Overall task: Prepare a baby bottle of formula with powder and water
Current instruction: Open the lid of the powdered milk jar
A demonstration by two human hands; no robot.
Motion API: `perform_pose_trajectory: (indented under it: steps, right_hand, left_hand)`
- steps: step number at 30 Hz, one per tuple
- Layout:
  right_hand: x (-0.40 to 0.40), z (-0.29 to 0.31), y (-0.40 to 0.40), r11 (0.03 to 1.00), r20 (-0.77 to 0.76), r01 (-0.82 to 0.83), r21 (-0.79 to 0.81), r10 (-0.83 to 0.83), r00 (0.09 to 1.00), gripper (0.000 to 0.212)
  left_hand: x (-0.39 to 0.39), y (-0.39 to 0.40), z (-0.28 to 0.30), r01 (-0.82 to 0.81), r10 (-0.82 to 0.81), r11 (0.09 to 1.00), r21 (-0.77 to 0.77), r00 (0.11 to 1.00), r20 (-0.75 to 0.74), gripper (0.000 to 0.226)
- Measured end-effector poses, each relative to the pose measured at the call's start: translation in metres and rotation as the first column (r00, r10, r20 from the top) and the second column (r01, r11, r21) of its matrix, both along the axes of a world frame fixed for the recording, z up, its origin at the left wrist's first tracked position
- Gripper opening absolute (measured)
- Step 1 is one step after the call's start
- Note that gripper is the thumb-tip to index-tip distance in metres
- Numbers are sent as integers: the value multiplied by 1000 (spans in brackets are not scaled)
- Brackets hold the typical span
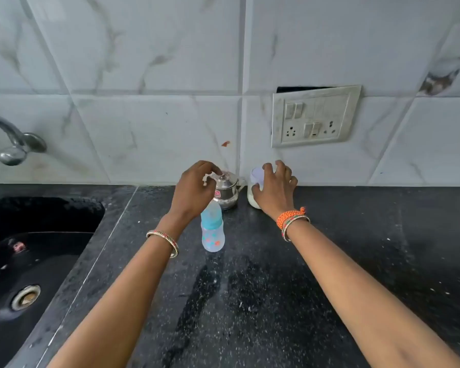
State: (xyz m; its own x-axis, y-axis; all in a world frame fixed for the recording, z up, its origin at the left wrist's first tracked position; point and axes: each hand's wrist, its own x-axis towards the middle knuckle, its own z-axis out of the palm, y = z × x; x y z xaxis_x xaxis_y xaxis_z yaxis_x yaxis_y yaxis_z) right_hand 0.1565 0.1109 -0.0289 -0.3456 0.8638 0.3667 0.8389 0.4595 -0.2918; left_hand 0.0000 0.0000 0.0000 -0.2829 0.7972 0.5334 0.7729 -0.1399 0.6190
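A clear baby bottle (pixel 213 236) with a blue collar and cap stands upright on the black counter (pixel 329 261). Just behind it, against the wall, is a small steel pot (pixel 227 192) with a knobbed lid. My left hand (pixel 193 191) hovers over the bottle's top, its fingertips pinched at the pot's lid knob. To the right stands a white jar (pixel 254 193) of pale powder with a whitish lid. My right hand (pixel 275 191) wraps it, thumb on the side and fingers over the lid. Most of the jar is hidden by this hand.
A black sink (pixel 24 261) with a metal drain is sunk into the counter at the left, with a steel tap (pixel 14 139) on the wall above it. A switch and socket plate (pixel 315 116) is on the tiled wall at the right. The counter is wet-streaked near me.
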Motion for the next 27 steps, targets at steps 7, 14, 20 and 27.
perform_pose_trajectory:
  steps: [7,14,20,27]
  right_hand:
    - [-37,-13,64,984,96,93,-150,-79,992,56]
    - [-39,-6,83,956,114,-24,-293,59,992,53]
    - [-19,9,25,927,100,-95,-363,140,985,55]
    - [17,31,-78,918,83,-178,-354,220,972,63]
  left_hand:
    - [-30,43,-5,-26,24,1000,15,989,145,26]
    - [-45,50,-22,-65,67,998,-15,967,246,30]
    - [-12,17,-4,-75,51,995,61,941,335,27]
    - [54,-73,-38,0,-32,990,142,974,224,22]
